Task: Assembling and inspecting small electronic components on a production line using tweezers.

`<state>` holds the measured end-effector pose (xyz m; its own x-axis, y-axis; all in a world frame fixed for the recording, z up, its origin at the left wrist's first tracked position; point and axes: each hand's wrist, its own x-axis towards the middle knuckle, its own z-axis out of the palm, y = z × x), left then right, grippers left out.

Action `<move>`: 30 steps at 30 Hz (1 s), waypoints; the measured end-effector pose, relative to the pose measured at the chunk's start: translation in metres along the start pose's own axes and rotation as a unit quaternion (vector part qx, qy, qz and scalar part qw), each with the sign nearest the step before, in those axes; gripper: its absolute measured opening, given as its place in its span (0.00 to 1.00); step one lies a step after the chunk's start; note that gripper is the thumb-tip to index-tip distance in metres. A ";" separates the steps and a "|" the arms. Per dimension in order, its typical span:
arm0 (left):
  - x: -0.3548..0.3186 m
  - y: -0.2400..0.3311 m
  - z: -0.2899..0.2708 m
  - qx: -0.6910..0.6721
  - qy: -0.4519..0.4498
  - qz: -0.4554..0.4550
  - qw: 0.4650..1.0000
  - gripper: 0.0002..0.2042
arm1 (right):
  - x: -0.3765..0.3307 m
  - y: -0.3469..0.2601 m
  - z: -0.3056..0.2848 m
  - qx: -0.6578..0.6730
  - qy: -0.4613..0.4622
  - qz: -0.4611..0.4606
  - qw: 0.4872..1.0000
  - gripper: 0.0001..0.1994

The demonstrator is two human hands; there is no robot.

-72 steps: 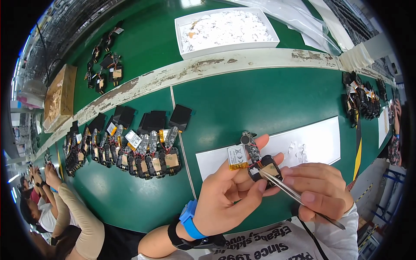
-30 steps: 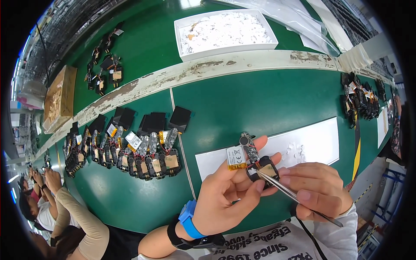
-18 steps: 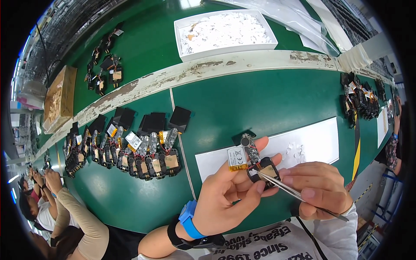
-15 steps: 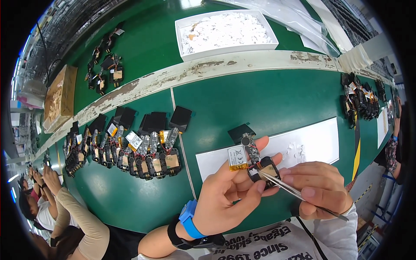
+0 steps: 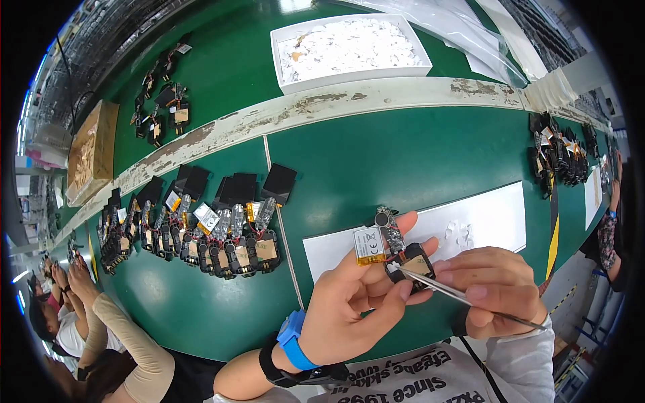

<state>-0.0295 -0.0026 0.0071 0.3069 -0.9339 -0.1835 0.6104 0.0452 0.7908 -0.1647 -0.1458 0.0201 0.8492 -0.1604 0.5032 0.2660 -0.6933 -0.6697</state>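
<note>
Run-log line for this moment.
left hand: holds electronic assembly | right hand: holds tweezers, tips at white patch | white sheet: bears small white pieces

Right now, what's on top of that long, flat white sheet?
Small, flat white pieces lie on the sheet, right of its middle. The left hand and the black electronic unit it holds cover another part; anything there is hidden.

Polish and chipped paint

From here, the slim silver tweezers (image 5: 441, 287) look like polished metal, the small rounded black casing (image 5: 412, 252) like plastic. The broad green tabletop (image 5: 403, 154) gleams smoothly; the long white ledge (image 5: 262, 119) looks rough, chipped.
</note>
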 end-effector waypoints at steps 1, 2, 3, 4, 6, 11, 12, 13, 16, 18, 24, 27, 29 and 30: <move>0.000 -0.001 -0.002 0.006 -0.014 -0.012 1.000 0.29 | -0.001 0.000 0.000 0.007 0.011 0.013 1.000 0.12; 0.000 -0.001 -0.003 0.013 -0.027 -0.023 0.999 0.29 | -0.001 -0.001 0.000 0.006 0.011 0.013 1.000 0.12; 0.001 0.000 -0.003 0.012 -0.028 -0.023 0.999 0.29 | -0.002 -0.001 0.000 0.002 0.014 0.009 1.000 0.12; 0.001 0.001 -0.004 0.010 -0.033 -0.027 0.999 0.29 | -0.002 -0.001 0.000 -0.001 0.018 0.006 1.000 0.13; 0.001 0.001 -0.003 0.007 -0.039 -0.030 0.999 0.29 | -0.003 -0.001 0.001 -0.001 0.019 0.005 1.000 0.13; 0.001 0.000 -0.004 0.011 -0.043 0.002 0.999 0.29 | -0.003 0.000 0.001 0.001 0.018 0.008 1.000 0.13; 0.001 0.000 -0.004 0.011 -0.043 0.002 0.999 0.29 | -0.003 0.000 0.001 0.000 0.015 0.007 1.000 0.13; 0.001 0.000 -0.004 0.014 -0.037 -0.006 0.999 0.29 | -0.003 0.000 0.001 -0.002 0.013 0.006 1.000 0.13; 0.001 -0.001 -0.004 0.017 -0.034 -0.011 0.999 0.29 | -0.002 0.000 0.000 0.002 0.005 0.009 1.000 0.13; 0.000 -0.001 -0.004 0.017 -0.036 -0.009 0.999 0.29 | -0.002 0.000 -0.001 0.005 0.001 0.010 1.000 0.12; 0.001 0.001 -0.002 0.021 -0.024 -0.024 0.999 0.28 | 0.000 0.003 -0.006 0.039 -0.019 0.034 0.998 0.12; 0.001 0.001 -0.004 0.028 -0.051 -0.024 0.998 0.28 | -0.002 0.005 -0.001 0.089 0.004 0.062 0.994 0.12; 0.001 0.002 -0.002 0.029 -0.039 -0.021 0.999 0.28 | -0.003 0.005 0.001 0.121 0.028 0.083 0.989 0.12; 0.001 0.001 -0.003 0.029 -0.039 -0.021 0.999 0.28 | -0.004 0.005 0.001 0.144 0.035 0.102 0.984 0.11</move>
<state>-0.0262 -0.0022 0.0064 0.2226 -0.9596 -0.1723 0.5776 -0.0126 0.8162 -0.1667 -0.1483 0.0140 0.8672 -0.3314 0.3716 0.2200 -0.4145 -0.8831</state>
